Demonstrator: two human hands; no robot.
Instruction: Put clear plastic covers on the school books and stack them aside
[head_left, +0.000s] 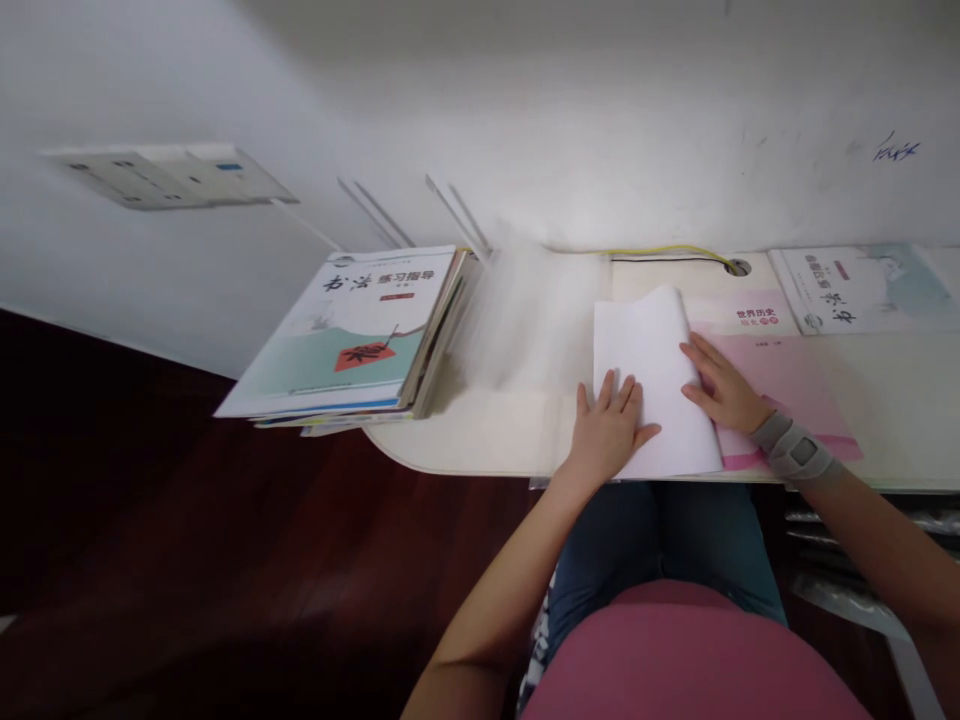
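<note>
One pale desk (pixel 480 440) runs along the wall and carries everything. At its left end a stack of books (pixel 352 335) juts out past the edge. A pink book (pixel 795 390) lies flat in front of the seated person, and a second book (pixel 862 285) lies beyond it near the wall.

A white sheet (pixel 649 350) covers the left part of the pink book. Its far end curls upward and its near end reaches the desk's front edge. Just left of it is a pale blurred shape (pixel 525 310), too smeared to identify.

The left hand (pixel 609 425) lies palm down on the sheet's near left corner, fingers spread and flat. The right hand (pixel 724 390), with a grey wrist band (pixel 795 450) behind it, rests loosely extended with its fingertips on the sheet's right edge, where the paper meets the pink cover. Neither hand pinches anything.

To my eye, smoothing this sheet well means letting the left palm anchor the corner while the right fingertips press along the edge. The strokes should run outward from the anchored side toward the curl, so no crease gets trapped. Light pressure should be enough, since thin paper buckles if pushed toward the anchoring hand.

A yellow cable (pixel 675 250) runs along the back to a small grommet (pixel 739 267).
</note>
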